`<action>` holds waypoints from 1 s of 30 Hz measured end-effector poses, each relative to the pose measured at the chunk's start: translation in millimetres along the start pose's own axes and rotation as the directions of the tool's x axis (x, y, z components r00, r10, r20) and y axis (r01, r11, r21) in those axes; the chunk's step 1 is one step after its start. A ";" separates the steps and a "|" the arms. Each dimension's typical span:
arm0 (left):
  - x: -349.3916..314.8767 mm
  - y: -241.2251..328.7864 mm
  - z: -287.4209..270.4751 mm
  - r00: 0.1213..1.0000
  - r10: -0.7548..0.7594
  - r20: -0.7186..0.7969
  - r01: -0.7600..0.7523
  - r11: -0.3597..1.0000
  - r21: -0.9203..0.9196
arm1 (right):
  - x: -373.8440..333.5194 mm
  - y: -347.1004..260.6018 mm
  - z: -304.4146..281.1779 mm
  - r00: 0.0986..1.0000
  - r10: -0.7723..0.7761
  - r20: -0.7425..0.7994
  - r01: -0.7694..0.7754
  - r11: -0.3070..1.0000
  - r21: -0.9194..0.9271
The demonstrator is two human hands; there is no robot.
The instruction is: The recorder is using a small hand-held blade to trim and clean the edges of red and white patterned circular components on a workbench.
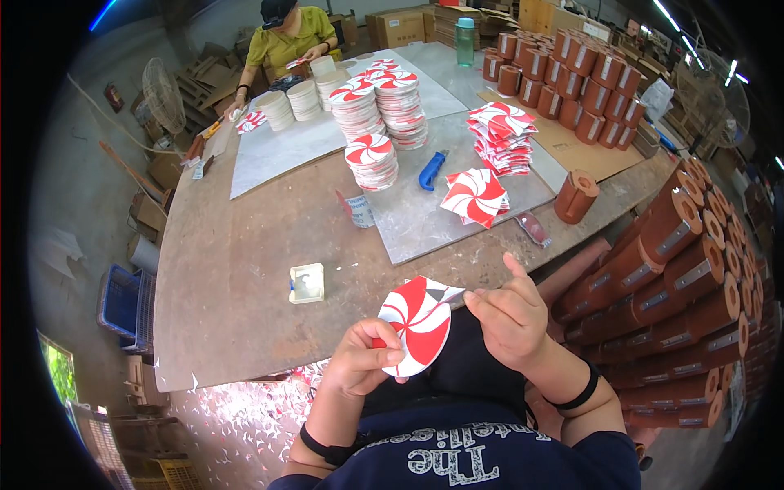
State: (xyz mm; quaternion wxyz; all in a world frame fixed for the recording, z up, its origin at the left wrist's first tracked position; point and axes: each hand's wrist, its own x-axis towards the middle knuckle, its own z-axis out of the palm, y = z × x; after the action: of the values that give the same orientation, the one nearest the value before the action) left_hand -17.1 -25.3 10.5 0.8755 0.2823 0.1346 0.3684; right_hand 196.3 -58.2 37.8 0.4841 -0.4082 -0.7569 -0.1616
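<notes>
In front of my body, my left hand (363,355) pinches a round disc (425,322) with a red and white swirl print, thumb on its face. At the disc's upper right edge, a white paper scrap (445,293) sticks out. My right hand (510,318) holds the end of that scrap between thumb and forefinger, with other fingers raised. Beyond my hands lies a loose pile of swirl sheets with pointed corners (476,196), a taller pile (500,135) behind it. Trimmed round discs (371,159) stand in stacks to their left. A blue cutter (433,170) lies between.
A small white box (307,282) sits on the wooden table (237,286). Red-brown cylinders (592,90) are stacked at the far right, more (678,278) beside my right arm. Across the table a person in a yellow-green shirt (306,41) works. Paper scraps (237,425) litter the floor.
</notes>
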 end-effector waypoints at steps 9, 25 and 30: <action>-1.7 1.5 -0.3 1.000 0.011 0.023 -0.013 0.996 0.090 | -10.2 11.8 5.4 0.992 0.123 -0.025 -0.124 0.992 -0.013; 8.8 -0.8 3.2 0.840 0.523 -0.143 -0.307 0.675 0.671 | -28.5 -18.1 34.7 0.512 0.333 0.792 -0.787 -0.186 0.588; 7.9 -50.5 -1.6 0.759 0.598 -0.257 -0.454 0.769 0.450 | -20.2 -33.2 50.1 0.514 0.448 0.731 -0.777 -0.117 0.618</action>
State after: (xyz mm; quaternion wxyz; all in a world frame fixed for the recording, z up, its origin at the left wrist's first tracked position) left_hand 16.4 -47.7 -21.0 0.6216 0.3864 0.2829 0.6199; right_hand 144.4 -55.9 1.3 0.5195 -0.3647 -0.4608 0.6203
